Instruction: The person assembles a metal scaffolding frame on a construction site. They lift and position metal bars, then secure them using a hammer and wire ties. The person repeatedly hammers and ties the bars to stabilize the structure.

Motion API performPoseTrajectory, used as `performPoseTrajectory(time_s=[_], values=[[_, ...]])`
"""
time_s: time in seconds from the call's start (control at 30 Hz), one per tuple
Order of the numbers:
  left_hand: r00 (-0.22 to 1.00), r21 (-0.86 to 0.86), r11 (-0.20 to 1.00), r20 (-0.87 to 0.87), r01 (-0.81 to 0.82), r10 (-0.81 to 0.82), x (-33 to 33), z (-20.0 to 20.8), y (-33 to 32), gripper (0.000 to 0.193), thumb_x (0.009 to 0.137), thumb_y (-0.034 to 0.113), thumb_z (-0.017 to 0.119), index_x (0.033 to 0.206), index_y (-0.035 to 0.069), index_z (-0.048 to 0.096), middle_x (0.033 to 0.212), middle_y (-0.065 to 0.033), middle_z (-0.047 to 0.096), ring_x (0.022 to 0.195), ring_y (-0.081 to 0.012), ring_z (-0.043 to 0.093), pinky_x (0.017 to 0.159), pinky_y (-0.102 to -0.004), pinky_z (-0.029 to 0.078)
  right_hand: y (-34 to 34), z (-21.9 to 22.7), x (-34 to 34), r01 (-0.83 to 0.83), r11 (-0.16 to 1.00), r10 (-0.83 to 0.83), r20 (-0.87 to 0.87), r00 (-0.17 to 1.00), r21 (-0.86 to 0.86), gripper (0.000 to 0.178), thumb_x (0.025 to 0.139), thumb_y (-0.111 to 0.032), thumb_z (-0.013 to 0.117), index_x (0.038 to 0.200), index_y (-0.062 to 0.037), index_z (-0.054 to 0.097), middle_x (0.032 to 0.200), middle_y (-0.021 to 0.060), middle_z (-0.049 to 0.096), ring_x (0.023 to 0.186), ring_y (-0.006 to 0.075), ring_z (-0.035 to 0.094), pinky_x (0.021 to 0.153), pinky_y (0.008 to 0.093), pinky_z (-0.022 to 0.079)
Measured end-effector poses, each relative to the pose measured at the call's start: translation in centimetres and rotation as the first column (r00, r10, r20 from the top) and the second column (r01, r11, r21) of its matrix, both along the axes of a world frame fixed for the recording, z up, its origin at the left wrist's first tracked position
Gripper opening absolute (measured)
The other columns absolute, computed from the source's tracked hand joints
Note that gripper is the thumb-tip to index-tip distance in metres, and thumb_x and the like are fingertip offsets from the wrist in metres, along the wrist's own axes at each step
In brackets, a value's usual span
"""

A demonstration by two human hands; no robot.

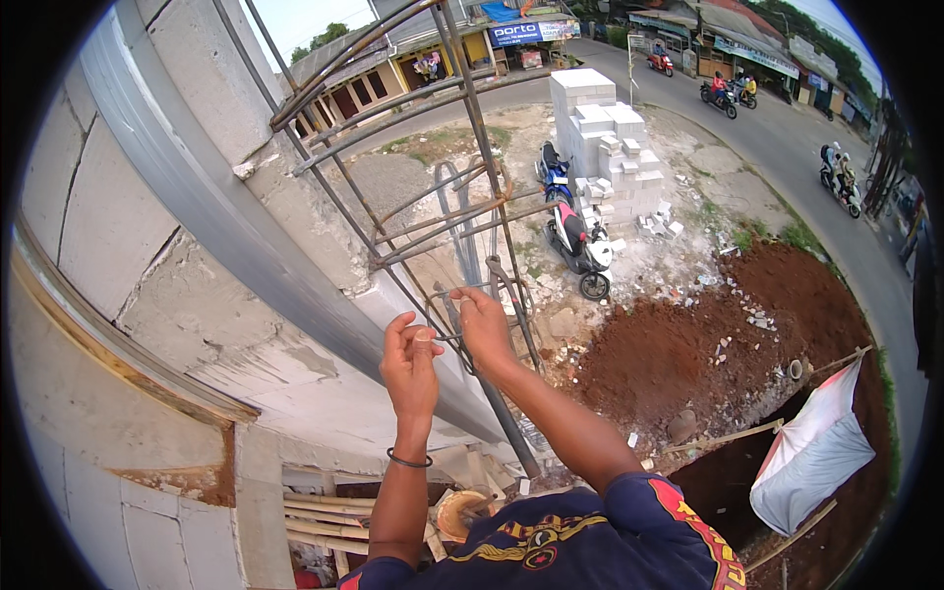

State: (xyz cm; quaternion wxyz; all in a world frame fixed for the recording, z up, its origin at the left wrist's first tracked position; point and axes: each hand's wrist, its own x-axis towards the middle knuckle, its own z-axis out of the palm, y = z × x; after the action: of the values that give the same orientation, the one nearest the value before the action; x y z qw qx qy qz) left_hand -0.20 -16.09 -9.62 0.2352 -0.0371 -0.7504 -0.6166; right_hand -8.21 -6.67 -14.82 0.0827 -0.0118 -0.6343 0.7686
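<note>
A cage of rusty steel reinforcing bars rises along the edge of a grey block wall, with square stirrups tied around the long bars. My left hand pinches a thin tie wire just left of a stirrup. My right hand grips the stirrup where it meets a long bar. A black band sits on my left wrist. I am high above the ground, and both forearms reach up from the lower edge.
A grey pipe runs down the wall beside the cage. Far below are a stack of white blocks, two parked motorbikes, a mound of red soil, a white sack and a road with riders.
</note>
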Motion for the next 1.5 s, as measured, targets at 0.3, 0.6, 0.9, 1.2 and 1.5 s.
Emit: performPoseTrajectory(time_s=[0.3,0.6,0.9,1.2,1.5], values=[[0.992,-0.093,0.994,-0.118,-0.051,0.040,0.9,3.5,-0.7,0.030,0.098,0.016,0.054,0.123,-0.002,0.053,0.080,-0.0042,0.062,0.065,-0.0086,0.055,0.061,-0.0232,0.046,-1.7,1.8,-3.9,-0.008,0.993,0.042,-0.294,0.955,0.114,0.027,0.093,-0.010,0.044,0.107,-0.0027,0.066,0.059,0.0023,0.050,0.055,0.0092,0.047,0.053,0.0286,0.039],[0.922,-0.465,0.824,-0.351,-0.323,0.163,-0.8,8.2,-1.1,0.024,0.095,0.012,0.056,0.116,-0.001,0.058,0.073,-0.0074,0.060,0.060,-0.0166,0.053,0.057,-0.0321,0.044,-2.3,0.7,-7.3,-0.360,0.924,0.309,-0.303,0.902,-0.131,0.022,0.095,-0.008,0.044,0.108,-0.0026,0.061,0.067,-0.0010,0.050,0.064,0.0074,0.045,0.062,0.0223,0.036],[0.572,-0.557,0.132,-0.803,-0.820,0.168,-2.6,9.9,-0.4,0.029,0.085,0.017,0.068,0.112,0.006,0.064,0.109,-0.0051,0.059,0.109,-0.0232,0.050,0.096,-0.0493,0.032,-3.9,-0.7,-10.8,-0.327,0.937,0.253,-0.404,0.879,-0.125,0.021,0.096,-0.011,0.047,0.101,-0.0001,0.064,0.069,-0.0002,0.055,0.068,0.0087,0.049,0.065,0.0245,0.040],[0.687,-0.664,-0.336,-0.724,-0.668,0.063,-7.0,13.3,-1.6,0.018,0.087,0.021,0.061,0.101,0.013,0.069,0.123,0.0027,0.060,0.144,-0.0256,0.027,0.114,-0.0665,-0.004,-4.8,-1.1,-12.6,-0.289,0.943,0.189,-0.450,0.873,-0.165,0.019,0.095,-0.009,0.049,0.094,-0.0007,0.066,0.077,0.0002,0.060,0.079,0.0093,0.052,0.074,0.0248,0.039],[0.836,-0.827,-0.127,-0.535,-0.547,-0.121,-7.0,11.9,-2.7,0.020,0.088,0.012,0.053,0.097,0.020,0.070,0.108,0.0050,0.066,0.142,-0.0224,0.032,0.108,-0.0745,-0.003,-2.8,2.1,-7.9,-0.126,0.979,0.173,-0.331,0.928,0.158,0.021,0.093,-0.012,0.051,0.098,-0.0079,0.071,0.065,0.0125,0.064,0.063,0.0240,0.064,0.062,0.0351,0.048]])
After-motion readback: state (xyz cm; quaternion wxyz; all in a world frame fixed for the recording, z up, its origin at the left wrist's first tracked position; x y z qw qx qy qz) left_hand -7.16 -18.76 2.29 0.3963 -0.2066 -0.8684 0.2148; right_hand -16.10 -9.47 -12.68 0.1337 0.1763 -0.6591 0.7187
